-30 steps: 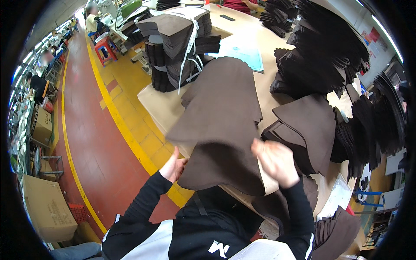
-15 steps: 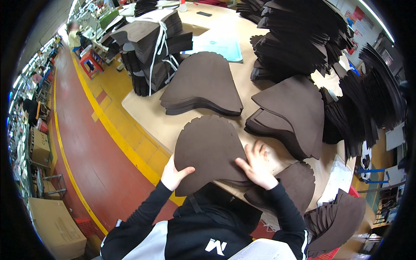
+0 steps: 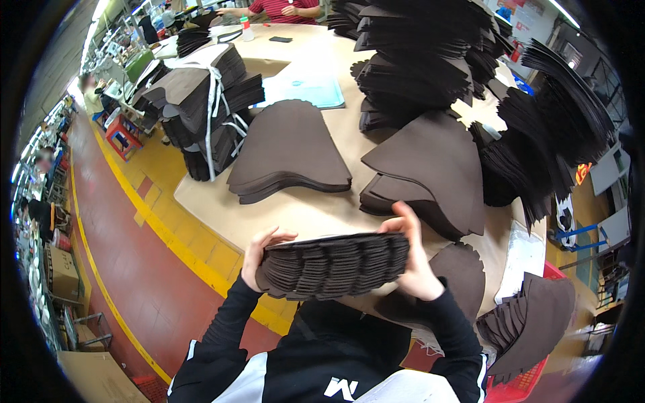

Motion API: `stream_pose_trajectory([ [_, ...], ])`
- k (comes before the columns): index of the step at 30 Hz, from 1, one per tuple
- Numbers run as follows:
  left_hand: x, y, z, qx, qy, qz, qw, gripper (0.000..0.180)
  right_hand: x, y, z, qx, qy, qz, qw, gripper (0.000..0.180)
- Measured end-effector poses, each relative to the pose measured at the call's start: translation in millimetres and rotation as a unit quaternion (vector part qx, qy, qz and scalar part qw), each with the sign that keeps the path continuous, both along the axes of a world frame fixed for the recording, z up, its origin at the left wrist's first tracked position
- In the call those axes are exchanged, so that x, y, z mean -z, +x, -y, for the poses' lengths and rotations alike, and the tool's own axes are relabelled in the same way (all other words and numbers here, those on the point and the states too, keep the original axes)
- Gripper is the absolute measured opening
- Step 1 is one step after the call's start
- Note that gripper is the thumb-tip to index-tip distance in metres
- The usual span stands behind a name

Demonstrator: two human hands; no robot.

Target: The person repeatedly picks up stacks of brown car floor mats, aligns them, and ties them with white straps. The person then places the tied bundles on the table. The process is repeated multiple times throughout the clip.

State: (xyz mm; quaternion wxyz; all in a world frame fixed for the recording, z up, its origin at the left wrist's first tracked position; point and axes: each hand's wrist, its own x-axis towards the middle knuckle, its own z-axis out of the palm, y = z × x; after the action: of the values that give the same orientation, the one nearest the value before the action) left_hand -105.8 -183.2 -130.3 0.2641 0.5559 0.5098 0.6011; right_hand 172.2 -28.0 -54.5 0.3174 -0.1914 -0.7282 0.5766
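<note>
A thick stack of dark brown cut sheets is held up at the near edge of the table, its notched, scalloped edges turned toward me. My left hand grips its left end, fingers over the top. Around the right end is my right hand, with the thumb and fingers partly raised along the side. Just beyond lie two curved stacks of the same brown sheets, a left stack and a right stack. Another brown piece rests by my right forearm, partly hidden by it.
A bundle tied with white strips stands at the far left of the table. Tall dark piles rise at the back right. A red basket holds fanned sheets. Across the table is a person in red.
The stack in my hands has been tipped up from lying flat, so its layered edges now face me. Both hands have moved to its ends. A person's red sleeves now show across the table.
</note>
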Motion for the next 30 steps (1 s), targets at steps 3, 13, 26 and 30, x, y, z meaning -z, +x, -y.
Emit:
stream_pose_trajectory([
  [3, 32, -6, -24, 0.056, -0.044, 0.007, 0.997, 0.072, 42, -9, -6, 0.039, 0.098, 0.058, 0.993, 0.079],
  [13, -27, 8, -4, 0.209, 0.004, -0.006, 0.978, 0.069, 5, -1, -28, -0.035, -0.015, 0.045, 0.998, 0.073],
  [26, -43, 63, -35, 0.252, -0.173, 0.453, 0.837, 0.084, 76, -28, -35, 0.008, 0.032, -0.091, 0.995, 0.041],
  [30, -55, 105, -53, 0.18, -0.054, 0.512, 0.838, 0.062, 34, 40, 48, -0.14, -0.445, -0.382, 0.798, 0.067],
])
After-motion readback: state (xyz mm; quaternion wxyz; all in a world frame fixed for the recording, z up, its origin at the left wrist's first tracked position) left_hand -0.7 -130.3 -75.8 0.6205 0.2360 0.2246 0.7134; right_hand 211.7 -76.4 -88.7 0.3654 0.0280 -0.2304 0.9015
